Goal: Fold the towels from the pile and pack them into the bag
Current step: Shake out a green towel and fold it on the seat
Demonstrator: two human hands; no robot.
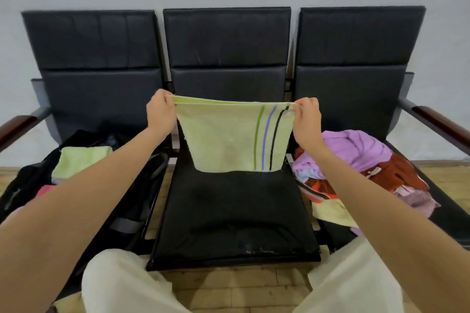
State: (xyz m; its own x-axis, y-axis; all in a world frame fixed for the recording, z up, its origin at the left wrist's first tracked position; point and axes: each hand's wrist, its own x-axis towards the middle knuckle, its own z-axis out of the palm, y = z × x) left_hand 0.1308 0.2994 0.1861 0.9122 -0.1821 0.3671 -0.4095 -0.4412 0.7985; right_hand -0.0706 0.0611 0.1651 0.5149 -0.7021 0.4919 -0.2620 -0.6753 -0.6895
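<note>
The left hand (160, 109) and the right hand (306, 115) each pinch a top corner of the pale green striped towel (229, 140). It hangs flat over the middle seat (234, 216). The towel pile (361, 168) lies on the right seat. The black bag (33, 173), on the left seat, holds what looks like a folded green towel (81, 160).

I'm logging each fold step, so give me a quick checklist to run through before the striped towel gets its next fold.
1. Left hand pinches a top corner: ok.
2. Right hand pinches the other top corner: ok.
3. Striped towel hangs flat, top edge taut: ok.
4. Middle seat beneath is bare for laying it down: ok.
5. Bag on the left seat is open, a folded green towel on top: ok.
6. Room left inside the bag: cannot tell.
</note>
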